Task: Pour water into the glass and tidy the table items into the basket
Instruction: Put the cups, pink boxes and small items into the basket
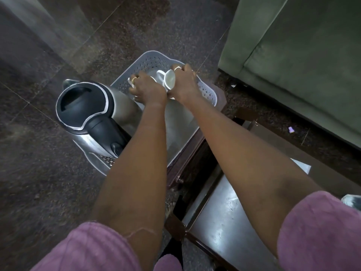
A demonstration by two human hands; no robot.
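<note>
Step in hand: tidying. Crockery is being set into the basket (207, 93), and both hands are at its far end. The right hand (184, 83) grips a white cup (169, 80) tipped on its side, mouth towards the camera. The left hand (148, 89) curls its fingers over a second white piece (130, 81); cup or saucer cannot be told.

Basket contents: a steel kettle (84, 106), upright at the near left end, plus the crockery. The basket sits just beside the table (224, 222) corner.

No glass is in view, so pouring cannot be confirmed.

Next move, by judgement: seat both pieces steadily, clear of the kettle, before letting go.
</note>
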